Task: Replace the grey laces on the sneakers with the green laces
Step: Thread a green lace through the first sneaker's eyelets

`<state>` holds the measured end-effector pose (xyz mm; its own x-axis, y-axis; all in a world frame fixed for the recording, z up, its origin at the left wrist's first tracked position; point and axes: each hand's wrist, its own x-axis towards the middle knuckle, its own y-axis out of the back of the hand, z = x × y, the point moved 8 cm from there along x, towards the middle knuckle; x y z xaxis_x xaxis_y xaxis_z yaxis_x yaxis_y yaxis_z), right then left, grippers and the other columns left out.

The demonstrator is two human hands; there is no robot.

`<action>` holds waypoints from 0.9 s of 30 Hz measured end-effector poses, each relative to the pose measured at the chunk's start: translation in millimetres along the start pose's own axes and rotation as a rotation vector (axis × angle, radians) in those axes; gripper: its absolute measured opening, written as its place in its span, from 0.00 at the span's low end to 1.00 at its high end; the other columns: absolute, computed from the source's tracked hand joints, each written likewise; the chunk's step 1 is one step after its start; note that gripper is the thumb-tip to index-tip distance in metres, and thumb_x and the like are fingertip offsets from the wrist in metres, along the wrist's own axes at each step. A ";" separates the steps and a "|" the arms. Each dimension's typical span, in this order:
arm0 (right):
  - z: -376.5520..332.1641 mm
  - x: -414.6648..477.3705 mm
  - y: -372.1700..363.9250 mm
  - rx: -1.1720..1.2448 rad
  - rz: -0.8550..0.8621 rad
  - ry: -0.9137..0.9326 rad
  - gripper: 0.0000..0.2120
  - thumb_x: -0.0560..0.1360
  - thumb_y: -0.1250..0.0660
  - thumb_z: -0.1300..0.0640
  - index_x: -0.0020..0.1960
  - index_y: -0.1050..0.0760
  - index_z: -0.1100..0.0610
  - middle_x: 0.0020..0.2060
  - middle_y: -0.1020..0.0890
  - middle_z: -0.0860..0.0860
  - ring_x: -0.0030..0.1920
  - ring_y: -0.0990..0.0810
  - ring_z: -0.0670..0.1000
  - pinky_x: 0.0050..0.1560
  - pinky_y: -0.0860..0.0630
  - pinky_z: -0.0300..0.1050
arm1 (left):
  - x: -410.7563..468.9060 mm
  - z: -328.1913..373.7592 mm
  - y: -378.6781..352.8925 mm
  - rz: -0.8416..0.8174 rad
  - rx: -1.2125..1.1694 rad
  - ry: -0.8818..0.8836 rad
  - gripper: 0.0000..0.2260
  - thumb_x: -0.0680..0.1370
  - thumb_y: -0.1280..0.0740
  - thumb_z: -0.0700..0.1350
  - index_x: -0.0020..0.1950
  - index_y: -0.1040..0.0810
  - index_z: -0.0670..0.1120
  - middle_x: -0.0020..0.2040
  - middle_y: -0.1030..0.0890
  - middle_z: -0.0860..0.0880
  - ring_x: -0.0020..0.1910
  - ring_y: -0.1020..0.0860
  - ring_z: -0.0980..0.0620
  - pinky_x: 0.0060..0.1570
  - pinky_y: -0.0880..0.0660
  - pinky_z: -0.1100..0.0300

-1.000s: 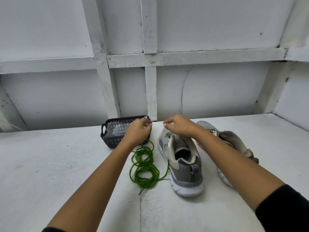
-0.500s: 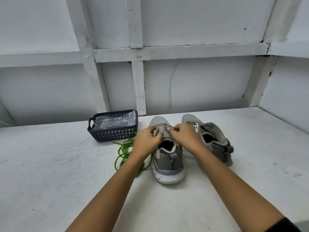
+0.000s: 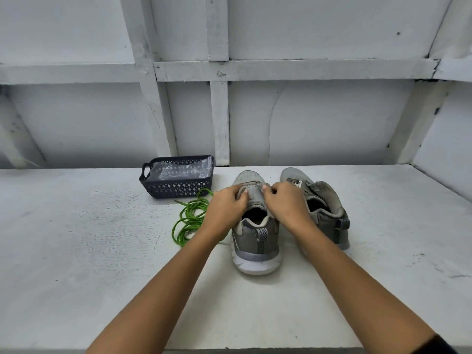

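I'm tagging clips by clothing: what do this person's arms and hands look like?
Both forearms are bare. A black sleeve shows only high on the right arm, at the bottom corner; none shows on the left. The left hand and right hand wear no gloves, and no ring, watch or bracelet is visible.

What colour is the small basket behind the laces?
The basket is dark blue, with diamond-shaped holes; seen in the head view.
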<state>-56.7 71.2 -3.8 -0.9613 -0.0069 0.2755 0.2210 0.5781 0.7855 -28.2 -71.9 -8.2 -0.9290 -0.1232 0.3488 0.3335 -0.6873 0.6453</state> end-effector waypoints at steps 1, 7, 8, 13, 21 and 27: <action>0.5 1.0 -1.0 -0.001 -0.015 0.001 0.20 0.80 0.43 0.49 0.47 0.21 0.64 0.44 0.18 0.61 0.48 0.22 0.61 0.40 0.36 0.44 | -0.4 0.8 -0.3 -0.012 -0.002 0.001 0.13 0.80 0.41 0.48 0.55 0.19 0.44 0.47 0.17 0.43 0.48 0.21 0.45 0.48 0.26 0.54; -5.3 6.5 1.2 -0.022 -0.096 0.048 0.20 0.79 0.42 0.47 0.55 0.21 0.62 0.51 0.18 0.59 0.56 0.23 0.59 0.52 0.28 0.47 | 2.0 -9.3 14.2 -0.066 -0.057 0.063 0.19 0.82 0.45 0.53 0.62 0.22 0.44 0.55 0.18 0.45 0.52 0.23 0.50 0.49 0.29 0.59; -10.0 7.3 5.9 -0.021 -0.095 0.071 0.20 0.79 0.42 0.48 0.58 0.22 0.62 0.54 0.19 0.59 0.58 0.24 0.59 0.56 0.28 0.47 | 4.1 -15.1 21.0 -0.061 -0.023 0.080 0.18 0.82 0.45 0.52 0.64 0.24 0.44 0.57 0.19 0.45 0.53 0.23 0.50 0.49 0.30 0.60; -43.3 10.9 21.4 -0.026 -0.131 0.242 0.20 0.80 0.42 0.51 0.66 0.27 0.60 0.63 0.24 0.56 0.65 0.28 0.54 0.63 0.33 0.45 | 8.6 -72.3 41.1 -0.267 0.428 0.269 0.21 0.76 0.39 0.47 0.67 0.33 0.43 0.63 0.27 0.41 0.56 0.27 0.45 0.55 0.27 0.51; -68.4 16.7 9.5 -0.084 -0.193 0.345 0.17 0.79 0.41 0.53 0.63 0.24 0.60 0.62 0.22 0.55 0.64 0.27 0.53 0.60 0.32 0.43 | -18.5 -105.0 37.9 -0.626 0.521 0.490 0.33 0.75 0.36 0.41 0.74 0.51 0.44 0.60 0.27 0.41 0.52 0.27 0.44 0.45 0.22 0.53; -73.9 19.3 3.7 -0.056 -0.211 0.341 0.17 0.79 0.41 0.53 0.62 0.23 0.59 0.61 0.22 0.55 0.63 0.26 0.54 0.58 0.32 0.43 | -14.8 -103.6 36.5 -0.614 0.538 0.464 0.31 0.76 0.36 0.40 0.73 0.48 0.38 0.60 0.27 0.39 0.50 0.25 0.45 0.42 0.21 0.57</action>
<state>-62.2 12.9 45.3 -0.8788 -0.3964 0.2656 0.0423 0.4896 0.8709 -18.9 -169.3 -60.2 -0.8994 -0.2016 -0.3878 -0.3145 -0.3176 0.8945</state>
